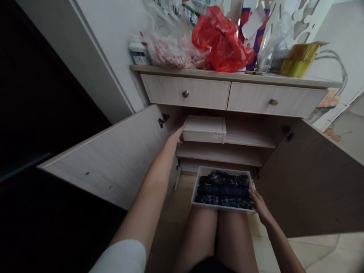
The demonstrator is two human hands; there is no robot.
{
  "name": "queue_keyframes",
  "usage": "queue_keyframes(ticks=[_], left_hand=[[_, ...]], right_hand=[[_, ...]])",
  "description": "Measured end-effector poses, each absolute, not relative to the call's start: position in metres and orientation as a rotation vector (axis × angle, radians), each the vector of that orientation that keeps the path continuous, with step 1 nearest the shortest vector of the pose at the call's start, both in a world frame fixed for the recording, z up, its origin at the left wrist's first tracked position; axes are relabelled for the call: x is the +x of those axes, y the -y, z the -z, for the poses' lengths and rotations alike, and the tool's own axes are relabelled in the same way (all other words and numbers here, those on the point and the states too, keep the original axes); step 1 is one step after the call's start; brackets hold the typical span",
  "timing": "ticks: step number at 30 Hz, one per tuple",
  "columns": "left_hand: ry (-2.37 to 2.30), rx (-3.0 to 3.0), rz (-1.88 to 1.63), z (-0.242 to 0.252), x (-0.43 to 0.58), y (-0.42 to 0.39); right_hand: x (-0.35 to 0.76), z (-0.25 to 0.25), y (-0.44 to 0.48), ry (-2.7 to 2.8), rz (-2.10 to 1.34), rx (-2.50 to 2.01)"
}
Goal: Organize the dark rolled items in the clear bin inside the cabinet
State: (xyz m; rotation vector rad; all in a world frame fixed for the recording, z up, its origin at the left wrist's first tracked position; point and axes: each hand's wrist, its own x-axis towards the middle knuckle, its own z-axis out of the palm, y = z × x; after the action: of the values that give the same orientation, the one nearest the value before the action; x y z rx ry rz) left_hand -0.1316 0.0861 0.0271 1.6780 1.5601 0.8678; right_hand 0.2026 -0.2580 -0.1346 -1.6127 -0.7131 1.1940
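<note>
My left hand (179, 135) reaches into the cabinet and touches the left side of a flat white lidded box (203, 134), its fingers stretched along the edge. The box sits on the upper shelf and has a small label on its front. My right hand (258, 204) grips the right rim of a translucent plastic tray (224, 207), which rests over my knees. Three rolled dark plaid bundles (223, 190), perhaps folded umbrellas, lie side by side in it.
The left door (108, 151) and right door (309, 182) stand swung outward on either side. Two closed drawers (187, 92) are above the shelves (247, 134). A red plastic bag (218, 40), a white bottle (138, 53) and a yellow packet (300, 58) crowd the cabinet top.
</note>
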Motion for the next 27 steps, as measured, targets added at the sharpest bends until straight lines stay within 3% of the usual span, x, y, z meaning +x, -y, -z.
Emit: queue_keyframes(ticks=[7, 14, 20, 27], left_hand=[[-1.430, 0.854, -1.022, -0.025, -0.146, -0.054], [-1.382, 0.674, -1.087, -0.015, -0.221, 0.019], [-1.348, 0.625, -1.105, -0.009, -0.226, 0.077], [-1.385, 0.623, -1.219, -0.005, -0.216, 0.091]], right_hand=[[0.217, 0.128, 0.262, 0.598, -1.081, -1.528], [0.283, 0.101, 0.264, 0.442, -0.781, -1.550], [0.285, 0.066, 0.226, 0.388, -0.661, -1.520], [0.268, 0.047, 0.216, 0.512, -0.714, -1.468]])
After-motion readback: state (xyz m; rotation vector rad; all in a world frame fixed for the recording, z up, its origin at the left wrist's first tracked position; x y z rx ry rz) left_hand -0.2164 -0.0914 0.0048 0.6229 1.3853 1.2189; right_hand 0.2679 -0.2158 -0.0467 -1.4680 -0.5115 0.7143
